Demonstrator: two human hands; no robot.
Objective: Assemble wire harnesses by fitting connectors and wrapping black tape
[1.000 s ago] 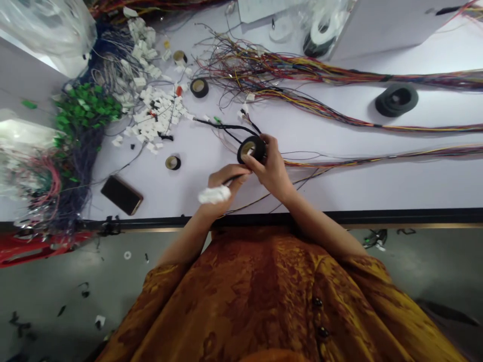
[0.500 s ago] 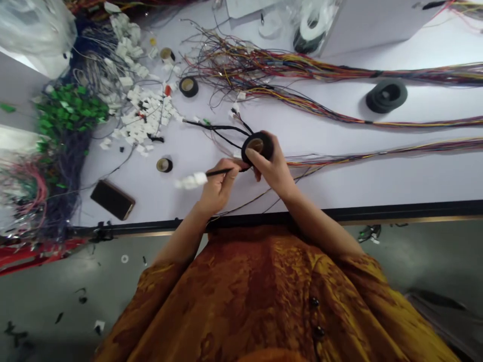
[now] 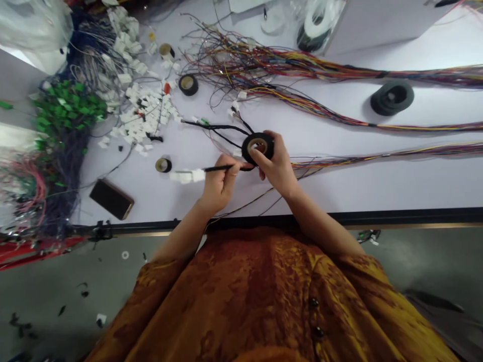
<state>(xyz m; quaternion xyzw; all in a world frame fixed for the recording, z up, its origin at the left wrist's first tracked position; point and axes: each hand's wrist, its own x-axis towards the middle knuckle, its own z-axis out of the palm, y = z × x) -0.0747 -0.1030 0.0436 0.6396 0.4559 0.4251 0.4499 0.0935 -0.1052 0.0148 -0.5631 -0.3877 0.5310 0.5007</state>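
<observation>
My left hand (image 3: 221, 183) is closed on a black-wrapped wire branch (image 3: 219, 168), whose end carries white connectors (image 3: 187, 176) sticking out to the left. In my right hand (image 3: 277, 166) is a roll of black tape (image 3: 247, 146), gripped with the thumb at its core and the fingers around its far side. The roll sits over the wires, so the spot where tape and branch meet is hidden. Beyond it, more black-taped branches (image 3: 226, 127) spread to the left and back. The wire bundle (image 3: 332, 162) runs off to the right along the table.
Two thick wire bundles (image 3: 324, 69) cross the back. Black tape rolls (image 3: 188, 85) and a small roll (image 3: 163, 165) lie left of the hands. White connectors (image 3: 141, 113), green connectors (image 3: 70, 108) and a phone (image 3: 112, 199) are farther left. A dark ring stack (image 3: 392, 98) stands right.
The tape roll has turned in my right hand, showing more of its open core. The white connectors at my left hand have risen slightly. Both hands keep their hold.
</observation>
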